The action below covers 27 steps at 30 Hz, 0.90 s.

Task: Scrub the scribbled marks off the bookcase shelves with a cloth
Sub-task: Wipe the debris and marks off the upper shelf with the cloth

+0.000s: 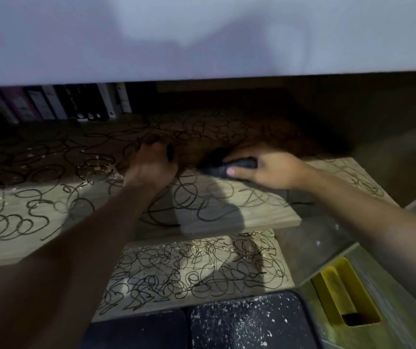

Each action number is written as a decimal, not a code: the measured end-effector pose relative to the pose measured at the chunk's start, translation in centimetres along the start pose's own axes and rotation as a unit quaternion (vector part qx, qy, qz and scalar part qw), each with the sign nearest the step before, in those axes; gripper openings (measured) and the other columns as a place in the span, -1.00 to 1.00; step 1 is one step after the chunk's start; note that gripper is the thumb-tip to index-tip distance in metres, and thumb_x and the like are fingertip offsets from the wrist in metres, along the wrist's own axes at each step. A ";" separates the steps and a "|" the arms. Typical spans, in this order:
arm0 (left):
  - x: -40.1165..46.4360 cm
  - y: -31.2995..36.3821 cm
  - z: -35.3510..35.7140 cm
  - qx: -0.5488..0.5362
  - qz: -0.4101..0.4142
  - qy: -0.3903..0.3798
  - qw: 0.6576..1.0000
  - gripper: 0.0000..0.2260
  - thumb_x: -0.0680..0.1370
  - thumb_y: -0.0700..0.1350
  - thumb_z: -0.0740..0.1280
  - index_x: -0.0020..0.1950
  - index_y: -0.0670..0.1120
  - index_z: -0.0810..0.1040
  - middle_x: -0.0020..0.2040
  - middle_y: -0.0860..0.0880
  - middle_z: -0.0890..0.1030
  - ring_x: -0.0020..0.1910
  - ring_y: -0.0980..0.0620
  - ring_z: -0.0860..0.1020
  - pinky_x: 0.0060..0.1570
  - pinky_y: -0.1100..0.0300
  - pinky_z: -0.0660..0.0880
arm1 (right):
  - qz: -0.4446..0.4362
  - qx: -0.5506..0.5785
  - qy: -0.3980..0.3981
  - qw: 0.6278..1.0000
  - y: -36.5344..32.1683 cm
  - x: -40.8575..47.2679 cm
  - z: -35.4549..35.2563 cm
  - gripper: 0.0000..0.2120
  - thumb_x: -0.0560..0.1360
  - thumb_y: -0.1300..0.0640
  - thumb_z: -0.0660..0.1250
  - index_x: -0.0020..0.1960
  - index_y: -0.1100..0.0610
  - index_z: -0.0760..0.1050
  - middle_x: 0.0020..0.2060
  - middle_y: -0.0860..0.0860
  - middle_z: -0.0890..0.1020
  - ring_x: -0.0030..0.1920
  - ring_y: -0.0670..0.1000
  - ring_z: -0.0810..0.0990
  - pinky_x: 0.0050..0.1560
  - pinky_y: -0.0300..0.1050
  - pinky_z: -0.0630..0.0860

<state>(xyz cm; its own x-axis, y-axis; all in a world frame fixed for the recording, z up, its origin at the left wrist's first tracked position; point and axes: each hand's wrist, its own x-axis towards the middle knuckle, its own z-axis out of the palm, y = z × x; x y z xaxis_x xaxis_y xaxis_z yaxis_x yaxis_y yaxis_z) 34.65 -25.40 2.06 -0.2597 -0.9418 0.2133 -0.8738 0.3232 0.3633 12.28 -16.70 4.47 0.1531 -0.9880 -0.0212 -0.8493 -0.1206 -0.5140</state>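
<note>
Across mid-frame, the scribbled upper shelf point(201, 205) runs left–right. At centre, left hand point(151, 167) rests curled on it, seemingly empty; just right, right hand point(267, 170) pinches the dark cloth point(227, 167), nearest unscrubbed marks lying leftward.

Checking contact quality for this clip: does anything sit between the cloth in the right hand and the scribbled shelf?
Nothing visible does. The right hand grips the dark cloth directly on the scribbled shelf. The left hand rests beside it, apart from the cloth.

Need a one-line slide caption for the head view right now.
Right hand grips a dark cloth on the scribbled shelf; left hand rests beside it.
</note>
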 end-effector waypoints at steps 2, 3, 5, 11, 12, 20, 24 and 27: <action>0.1 0.7 0.0 -0.019 -0.006 -0.010 1.000 -0.73 0.59 -0.03 0.19 0.23 -0.09 0.50 0.13 -0.26 0.56 0.12 -0.31 0.52 0.07 -0.02 0.46 | -0.046 0.005 -0.027 0.999 -0.5 -0.7 0.2 -0.64 0.44 -0.24 0.32 0.19 -0.16 0.56 0.14 -0.23 0.60 0.15 -0.20 0.55 0.23 -0.21 0.43; 0.1 0.9 -0.1 -0.029 -0.009 -0.009 0.999 -0.73 0.59 -0.05 0.21 0.23 -0.11 0.51 0.13 -0.27 0.56 0.13 -0.30 0.52 0.08 -0.02 0.46 | -0.049 0.004 -0.008 0.999 -0.6 -0.6 0.0 -0.66 0.46 -0.21 0.32 0.19 -0.15 0.57 0.15 -0.23 0.60 0.17 -0.20 0.54 0.23 -0.23 0.42; 0.1 1.1 -0.1 -0.041 -0.010 0.004 0.999 -0.72 0.58 -0.08 0.22 0.24 -0.13 0.52 0.17 -0.26 0.55 0.16 -0.28 0.51 0.12 0.01 0.45 | -0.028 -0.004 0.055 0.998 -0.4 0.1 -0.3 -0.68 0.51 -0.13 0.31 0.22 -0.07 0.57 0.19 -0.13 0.60 0.19 -0.15 0.52 0.22 -0.27 0.40; 0.0 0.6 -0.4 -0.068 0.006 0.035 0.997 -0.76 0.59 -0.13 0.21 0.20 -0.15 0.55 0.12 -0.24 0.58 0.09 -0.23 0.55 0.02 0.06 0.46 | -0.132 -0.008 -0.021 0.991 -3.3 -2.0 0.9 -0.72 0.47 -0.10 0.37 0.14 -0.04 0.62 0.10 -0.15 0.62 0.10 -0.22 0.55 0.14 -0.29 0.45; 0.0 0.5 -0.5 -0.077 0.000 0.032 0.997 -0.76 0.59 -0.11 0.21 0.19 -0.15 0.55 0.10 -0.23 0.59 0.08 -0.22 0.55 0.01 0.06 0.47 | -0.157 0.017 -0.051 0.986 -3.7 -2.9 1.0 -0.72 0.46 -0.08 0.37 0.11 -0.01 0.64 0.09 -0.14 0.63 0.08 -0.24 0.55 0.09 -0.38 0.44; -0.8 0.9 -0.6 -0.123 0.029 0.031 0.992 -0.76 0.57 -0.18 0.24 0.20 -0.05 0.56 0.12 -0.13 0.62 0.13 -0.10 0.56 0.03 0.31 0.37 | -0.093 0.148 -0.235 0.956 -3.3 -6.1 -2.5 -0.79 0.40 0.15 0.44 0.04 0.06 0.67 0.05 -0.16 0.66 0.08 -0.14 0.61 0.07 -0.31 0.51; -0.3 1.0 -0.5 -0.191 0.041 0.033 0.980 -0.75 0.50 -0.28 0.30 0.12 -0.07 0.60 0.00 -0.02 0.62 0.06 0.05 0.54 -0.10 0.49 0.28 | -0.027 0.121 -0.157 0.980 -3.1 -3.7 -5.3 -0.78 0.31 -0.07 0.42 -0.05 -0.16 0.67 -0.04 -0.25 0.67 0.02 -0.31 0.59 0.01 -0.53 0.42; 1.1 1.6 -0.3 -0.252 0.022 0.048 0.966 -0.86 0.50 -0.23 0.34 0.00 -0.08 0.64 -0.09 -0.01 0.64 -0.09 0.11 0.55 -0.10 0.39 0.39 | 0.006 0.194 0.052 0.980 -2.8 0.1 -4.0 -0.86 0.38 0.05 0.43 -0.06 -0.11 0.63 -0.23 -0.28 0.66 -0.17 -0.36 0.60 -0.18 -0.55 0.43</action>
<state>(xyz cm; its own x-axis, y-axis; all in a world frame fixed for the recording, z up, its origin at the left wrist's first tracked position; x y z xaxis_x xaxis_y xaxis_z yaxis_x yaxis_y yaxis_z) 33.11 -25.90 3.20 -0.2326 -0.9209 0.3129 -0.5446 0.3898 0.7426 12.62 -16.81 9.29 0.0745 -0.9961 0.0473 -0.5924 -0.0823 -0.8014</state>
